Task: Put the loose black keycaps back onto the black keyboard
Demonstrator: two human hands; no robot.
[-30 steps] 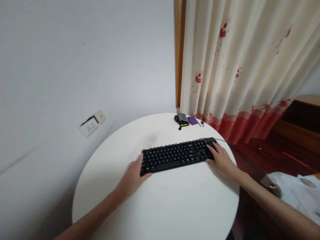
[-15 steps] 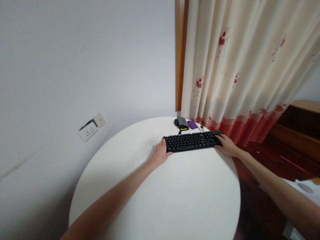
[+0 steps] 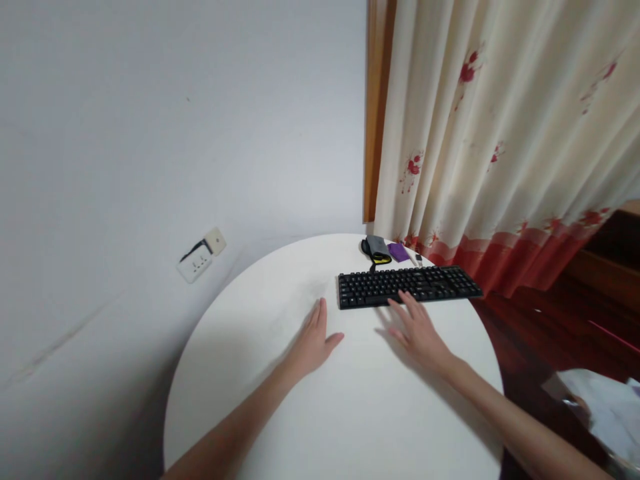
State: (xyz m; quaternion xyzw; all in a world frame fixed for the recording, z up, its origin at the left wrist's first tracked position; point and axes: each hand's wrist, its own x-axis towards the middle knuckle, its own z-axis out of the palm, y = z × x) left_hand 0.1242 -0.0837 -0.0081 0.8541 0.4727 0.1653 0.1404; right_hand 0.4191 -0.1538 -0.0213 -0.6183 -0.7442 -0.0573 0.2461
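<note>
A black keyboard point(image 3: 373, 288) lies flat on the white round table point(image 3: 320, 407), towards its far right side. My left hand point(image 3: 311, 343) is just left of and nearer than the keyboard, thumb apart from the fingers, holding nothing. In front of the keyboard is my right hand point(image 3: 417, 330), its fingers spread and slightly blurred. Its fingertips overlap the keyboard's near edge in the view; I cannot tell whether they touch it. Behind the keyboard sit a grey and black folded item point(image 3: 377, 247) with a yellow edge and a purple cloth or pouch point(image 3: 399, 251).
Small white and black pieces point(image 3: 419, 259) lie at the table's far edge. A wall socket point(image 3: 195, 263) is on the left wall. A cream and red curtain point(image 3: 450, 167) hangs behind the table. White papers or bags point(image 3: 600, 407) are at the lower right.
Both hands have let go of the keyboard's ends and drawn back towards me. My right hand has also moved left. The view has turned slightly left.
</note>
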